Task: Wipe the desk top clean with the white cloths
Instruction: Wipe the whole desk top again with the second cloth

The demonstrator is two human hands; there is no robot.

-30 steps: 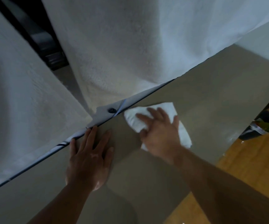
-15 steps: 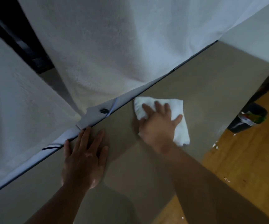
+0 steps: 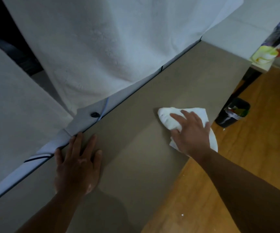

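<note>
Hands on the desk top (image 3: 136, 128), one braced and one pressing a white cloth (image 3: 171, 118).

From where I watch, the left hand (image 3: 77, 163) lies flat with its fingers spread on the bare surface, fingertips touching the desk's back edge just under the hanging white towels (image 3: 102, 47). Well to its right, my view shows the right hand (image 3: 192, 134) palm down, fingers splayed over the bunched cloth, which sits by the desk's front edge with one corner seemingly hanging past it, though blur makes that hard to judge. Beyond the right hand, a dark waste bin (image 3: 232, 112) stands on the wooden floor (image 3: 253, 165).
</note>
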